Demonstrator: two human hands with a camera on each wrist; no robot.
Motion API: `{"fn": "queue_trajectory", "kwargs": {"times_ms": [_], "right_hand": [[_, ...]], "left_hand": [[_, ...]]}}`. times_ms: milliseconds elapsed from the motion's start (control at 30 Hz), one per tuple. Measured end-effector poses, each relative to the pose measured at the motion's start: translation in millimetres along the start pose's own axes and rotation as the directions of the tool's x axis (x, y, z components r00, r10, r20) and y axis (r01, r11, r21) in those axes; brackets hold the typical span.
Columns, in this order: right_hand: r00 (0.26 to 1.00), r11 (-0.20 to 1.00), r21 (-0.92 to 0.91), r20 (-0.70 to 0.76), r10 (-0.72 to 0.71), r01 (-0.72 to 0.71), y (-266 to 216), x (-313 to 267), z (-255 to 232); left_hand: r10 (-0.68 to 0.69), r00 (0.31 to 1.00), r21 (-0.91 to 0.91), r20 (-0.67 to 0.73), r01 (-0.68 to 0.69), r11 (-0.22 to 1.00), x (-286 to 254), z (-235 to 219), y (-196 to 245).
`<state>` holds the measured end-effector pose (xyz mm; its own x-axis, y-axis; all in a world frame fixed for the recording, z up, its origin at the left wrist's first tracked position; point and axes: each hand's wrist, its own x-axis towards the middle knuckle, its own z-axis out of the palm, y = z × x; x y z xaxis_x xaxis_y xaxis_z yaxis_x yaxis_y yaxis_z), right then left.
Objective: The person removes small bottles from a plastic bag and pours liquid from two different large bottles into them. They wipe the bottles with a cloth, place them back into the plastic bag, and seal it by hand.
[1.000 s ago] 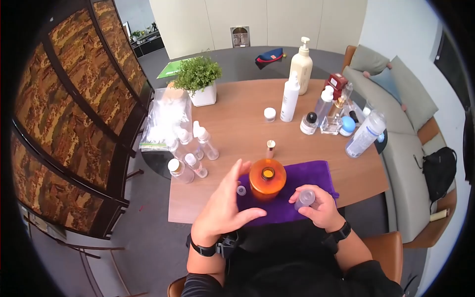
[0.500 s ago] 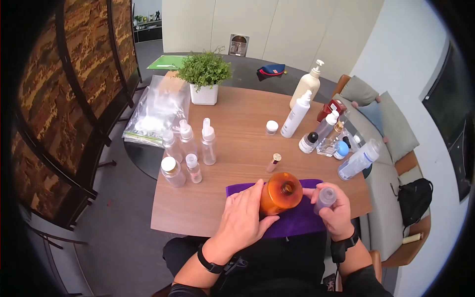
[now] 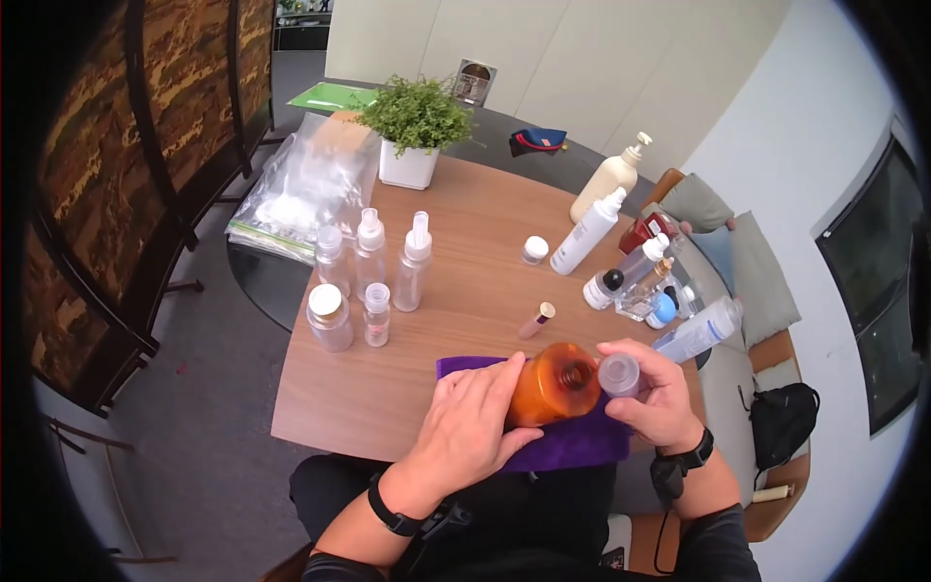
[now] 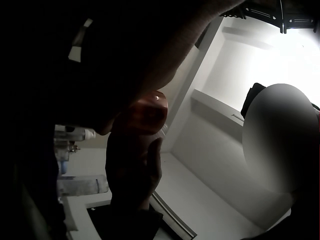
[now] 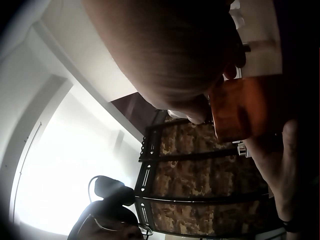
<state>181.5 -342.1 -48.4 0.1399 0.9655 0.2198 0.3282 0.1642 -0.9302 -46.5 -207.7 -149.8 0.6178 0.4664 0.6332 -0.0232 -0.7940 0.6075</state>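
Note:
My left hand (image 3: 461,422) grips an orange-amber bottle (image 3: 551,393) from its left side, thumb on the near side and fingers on the far side. The bottle is uncapped and tilts to the right, its dark open neck close to a small clear bottle. That small clear bottle (image 3: 619,376) is pinched between thumb and fingers of my right hand (image 3: 667,400), its round mouth facing up. Below both hands a purple cloth (image 3: 582,451) lies along the table's near edge. The amber bottle (image 4: 154,111) shows dimly in the left wrist view, and the bottle's side (image 5: 240,107) fills part of the right wrist view.
Several clear bottles, among them a spray bottle (image 3: 413,272), stand on the table's left. Plastic bags (image 3: 301,194) and a potted plant (image 3: 412,165) are behind them. A lipstick-like tube (image 3: 536,320) lies ahead. A white bottle (image 3: 587,233) and other toiletries crowd the right.
My left hand has closed round the amber bottle, lifted it and tipped it rightward. My right hand has brought the small clear bottle up beside its neck. The head view has shifted.

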Motion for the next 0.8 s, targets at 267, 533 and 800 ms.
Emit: {"fn": "queue_trajectory", "kwargs": {"times_ms": [267,533,800], "right_hand": [[0.994,0.944,-0.321,0.095,-0.052,0.080,-16,10,-8],[0.978,0.877,-0.457,0.199,-0.061,0.147,-29,15,-14],[0.976,0.850,-0.514,0.218,0.000,0.115,-43,22,-16]], "left_hand": [[0.005,1.000,0.014,0.000,-0.005,1.000,-1,-2,3],[0.005,1.000,0.020,-0.007,-0.005,1.000,0,-2,3],[0.015,1.000,0.024,-0.008,-0.014,1.000,0,-2,2]]}}
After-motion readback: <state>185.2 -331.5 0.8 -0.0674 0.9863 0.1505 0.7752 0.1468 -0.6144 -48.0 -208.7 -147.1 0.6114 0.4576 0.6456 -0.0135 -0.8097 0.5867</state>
